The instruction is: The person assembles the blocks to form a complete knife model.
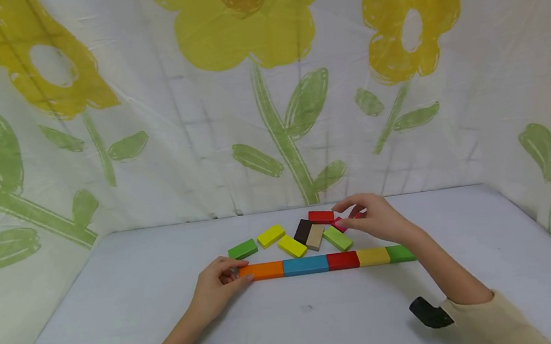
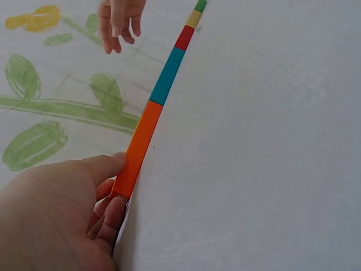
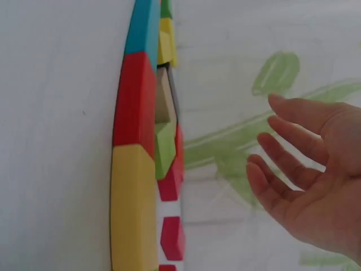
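A straight row of blocks lies on the table: an orange block (image 1: 262, 271), a blue block (image 1: 305, 265), a red block (image 1: 342, 261), a tan-yellow block (image 1: 373, 257) and a green block (image 1: 400, 253), end to end. My left hand (image 1: 215, 285) pinches the orange block's outer end between thumb and fingers. Above the loose blocks behind the row hovers my right hand (image 1: 380, 220), partly covering a pinkish-red block (image 1: 340, 224). In the right wrist view, the right hand's fingers (image 3: 304, 135) are loosely bent with nothing between them.
Behind the row lie a dark green block (image 1: 242, 249), yellow blocks (image 1: 271, 236), a dark brown block (image 1: 302, 231), a beige block (image 1: 315, 237), a light green block (image 1: 338, 238) and another red block (image 1: 321, 217). A flower-patterned curtain (image 1: 177, 148) hangs at the table's back edge.
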A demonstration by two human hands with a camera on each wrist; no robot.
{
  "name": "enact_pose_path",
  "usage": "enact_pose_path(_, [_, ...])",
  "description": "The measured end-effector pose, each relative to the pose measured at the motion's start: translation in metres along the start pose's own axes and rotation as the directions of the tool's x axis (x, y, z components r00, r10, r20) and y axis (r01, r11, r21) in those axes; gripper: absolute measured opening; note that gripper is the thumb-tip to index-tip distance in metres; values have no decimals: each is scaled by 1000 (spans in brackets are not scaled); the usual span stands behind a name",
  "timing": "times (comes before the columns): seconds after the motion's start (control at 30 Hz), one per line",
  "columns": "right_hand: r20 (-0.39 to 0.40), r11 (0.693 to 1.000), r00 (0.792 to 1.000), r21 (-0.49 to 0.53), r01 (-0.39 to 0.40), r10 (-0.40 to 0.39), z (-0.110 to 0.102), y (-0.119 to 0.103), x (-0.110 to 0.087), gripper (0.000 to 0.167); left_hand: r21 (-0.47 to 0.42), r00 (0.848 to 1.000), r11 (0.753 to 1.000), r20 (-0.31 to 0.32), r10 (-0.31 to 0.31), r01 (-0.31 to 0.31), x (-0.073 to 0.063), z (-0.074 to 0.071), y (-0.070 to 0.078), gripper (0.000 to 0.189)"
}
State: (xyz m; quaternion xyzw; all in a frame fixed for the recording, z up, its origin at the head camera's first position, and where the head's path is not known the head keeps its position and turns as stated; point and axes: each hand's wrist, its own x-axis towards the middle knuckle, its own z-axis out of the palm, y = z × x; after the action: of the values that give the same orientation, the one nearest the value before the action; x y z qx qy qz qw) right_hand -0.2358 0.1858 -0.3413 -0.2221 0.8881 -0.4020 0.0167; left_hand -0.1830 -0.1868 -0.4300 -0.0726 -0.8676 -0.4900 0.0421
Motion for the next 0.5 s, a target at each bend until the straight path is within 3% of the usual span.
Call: enact_pose_path(0.5, [-10, 998, 999, 50, -46, 47, 58, -21, 30, 33, -1, 1000, 1000, 6, -4, 4, -1, -1, 1, 24])
